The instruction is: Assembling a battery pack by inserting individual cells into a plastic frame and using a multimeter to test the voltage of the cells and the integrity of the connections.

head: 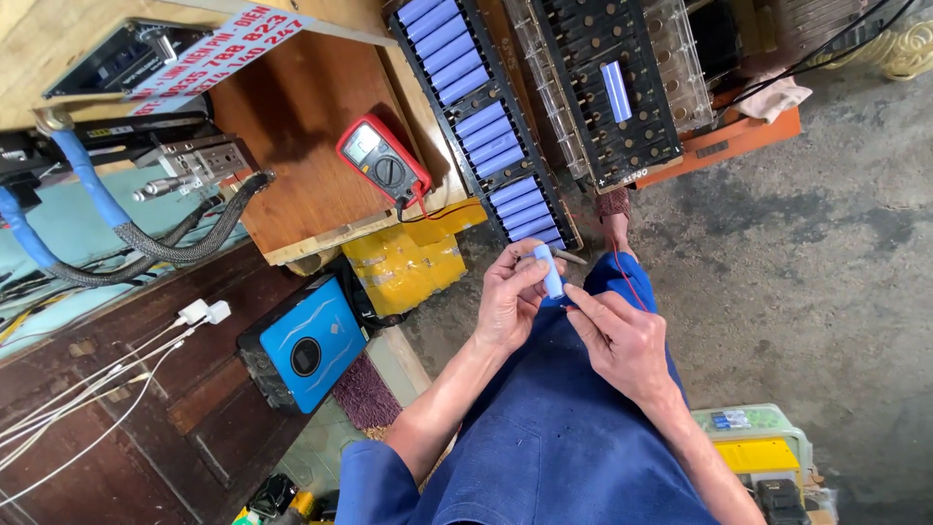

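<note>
We are gripping the blue battery cell [549, 271] nearly upright in the left hand [510, 297] while the right hand [622, 340] is pinching its lower end beside the red wire [630, 282].

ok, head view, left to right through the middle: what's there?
White chargers → blue box → yellow pack → left hand → blue cell → right hand. The left hand holds the cell; the right hand's fingertips touch its lower end.

Blue rolled-up sleeves [374, 472] and blue trousers [564, 428], forearms bare.
</note>
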